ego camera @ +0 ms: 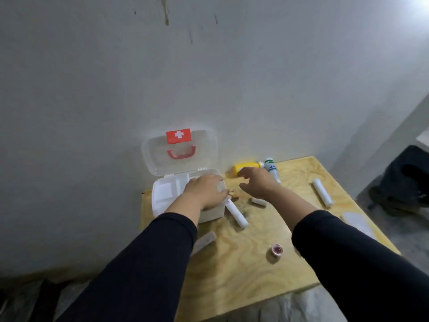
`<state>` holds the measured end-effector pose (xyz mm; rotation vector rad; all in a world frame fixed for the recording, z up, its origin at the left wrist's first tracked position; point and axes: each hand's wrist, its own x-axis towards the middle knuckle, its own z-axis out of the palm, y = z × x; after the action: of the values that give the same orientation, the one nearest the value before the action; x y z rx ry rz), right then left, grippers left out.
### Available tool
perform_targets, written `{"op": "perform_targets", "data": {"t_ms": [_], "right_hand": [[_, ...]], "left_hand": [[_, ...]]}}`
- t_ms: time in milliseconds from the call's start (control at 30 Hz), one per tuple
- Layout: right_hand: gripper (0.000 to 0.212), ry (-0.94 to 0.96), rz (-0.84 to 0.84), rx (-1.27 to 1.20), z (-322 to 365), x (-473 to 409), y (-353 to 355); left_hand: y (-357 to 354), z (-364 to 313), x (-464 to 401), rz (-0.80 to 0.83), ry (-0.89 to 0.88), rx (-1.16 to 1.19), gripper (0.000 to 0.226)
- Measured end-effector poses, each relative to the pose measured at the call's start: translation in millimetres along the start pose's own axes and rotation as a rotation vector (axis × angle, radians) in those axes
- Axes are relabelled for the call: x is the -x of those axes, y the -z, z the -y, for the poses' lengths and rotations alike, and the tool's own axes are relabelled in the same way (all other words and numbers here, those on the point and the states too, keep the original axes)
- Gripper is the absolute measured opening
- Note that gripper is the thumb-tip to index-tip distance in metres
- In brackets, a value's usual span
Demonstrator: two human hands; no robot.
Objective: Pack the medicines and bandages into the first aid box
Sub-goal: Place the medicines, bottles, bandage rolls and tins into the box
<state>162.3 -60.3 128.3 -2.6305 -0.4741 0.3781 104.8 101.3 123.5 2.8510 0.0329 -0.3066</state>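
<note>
1. Black sleeves cover both arms, which reach forward over the plywood desk toward its far edge.
2. The left hand lies palm down on the right part of the first aid box, with straight fingers close together that hold nothing.
3. The right hand hovers above the desk just right of the box, fingers loosely curved and spread, thumb apart, gripping nothing.
4. The box stands at the far left corner of the desk, its clear lid raised against the wall. A white tray with dividers fills the top; what lies in its compartments I cannot tell.
5. On the lid is a red label with a white cross, and under it a red handle.
6. A yellow bottle and a white bottle lie at the far edge; the green print on the white one is too blurred to read.
7. White bandage rolls lie outside the box: one just beside its right wall, one near the right edge, and a short one between them.
8. A small tape roll lies nearer the front edge.
</note>
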Motion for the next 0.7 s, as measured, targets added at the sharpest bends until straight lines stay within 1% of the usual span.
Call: {"op": "perform_targets", "data": {"t_ms": [100,167,233,333,433,533,600,700], "right_hand": [[0.049,-0.178,0.159,0.156,-46,29,24],[0.053,-0.271,0.216,0.207,-79,51,36],[0.053,-0.358,0.233,0.221,-113,73,45],[0.05,-0.482,0.196,0.19,-165,103,49],[0.056,-0.58,0.192,0.164,-211,127,45],[0.049,-0.66,0.109,0.127,-248,146,37],[0.052,-0.7,0.026,0.081,-266,153,28],[0.054,-0.708,-0.144,-0.035,-281,156,10]], "left_hand": [[-7,-56,-14,0.122,-0.041,0.059,0.06],[-20,-92,-20,0.184,-0.071,0.082,0.061],[-37,-126,-25,0.249,-0.105,0.088,0.058],[-62,-169,-28,0.328,-0.158,0.045,0.058],[-84,-204,-29,0.369,-0.189,0.028,0.057],[-100,-230,-29,0.425,-0.204,0.003,0.057],[-109,-242,-30,0.446,-0.217,-0.009,0.056],[-122,-253,-33,0.456,-0.212,-0.004,0.055]]}}
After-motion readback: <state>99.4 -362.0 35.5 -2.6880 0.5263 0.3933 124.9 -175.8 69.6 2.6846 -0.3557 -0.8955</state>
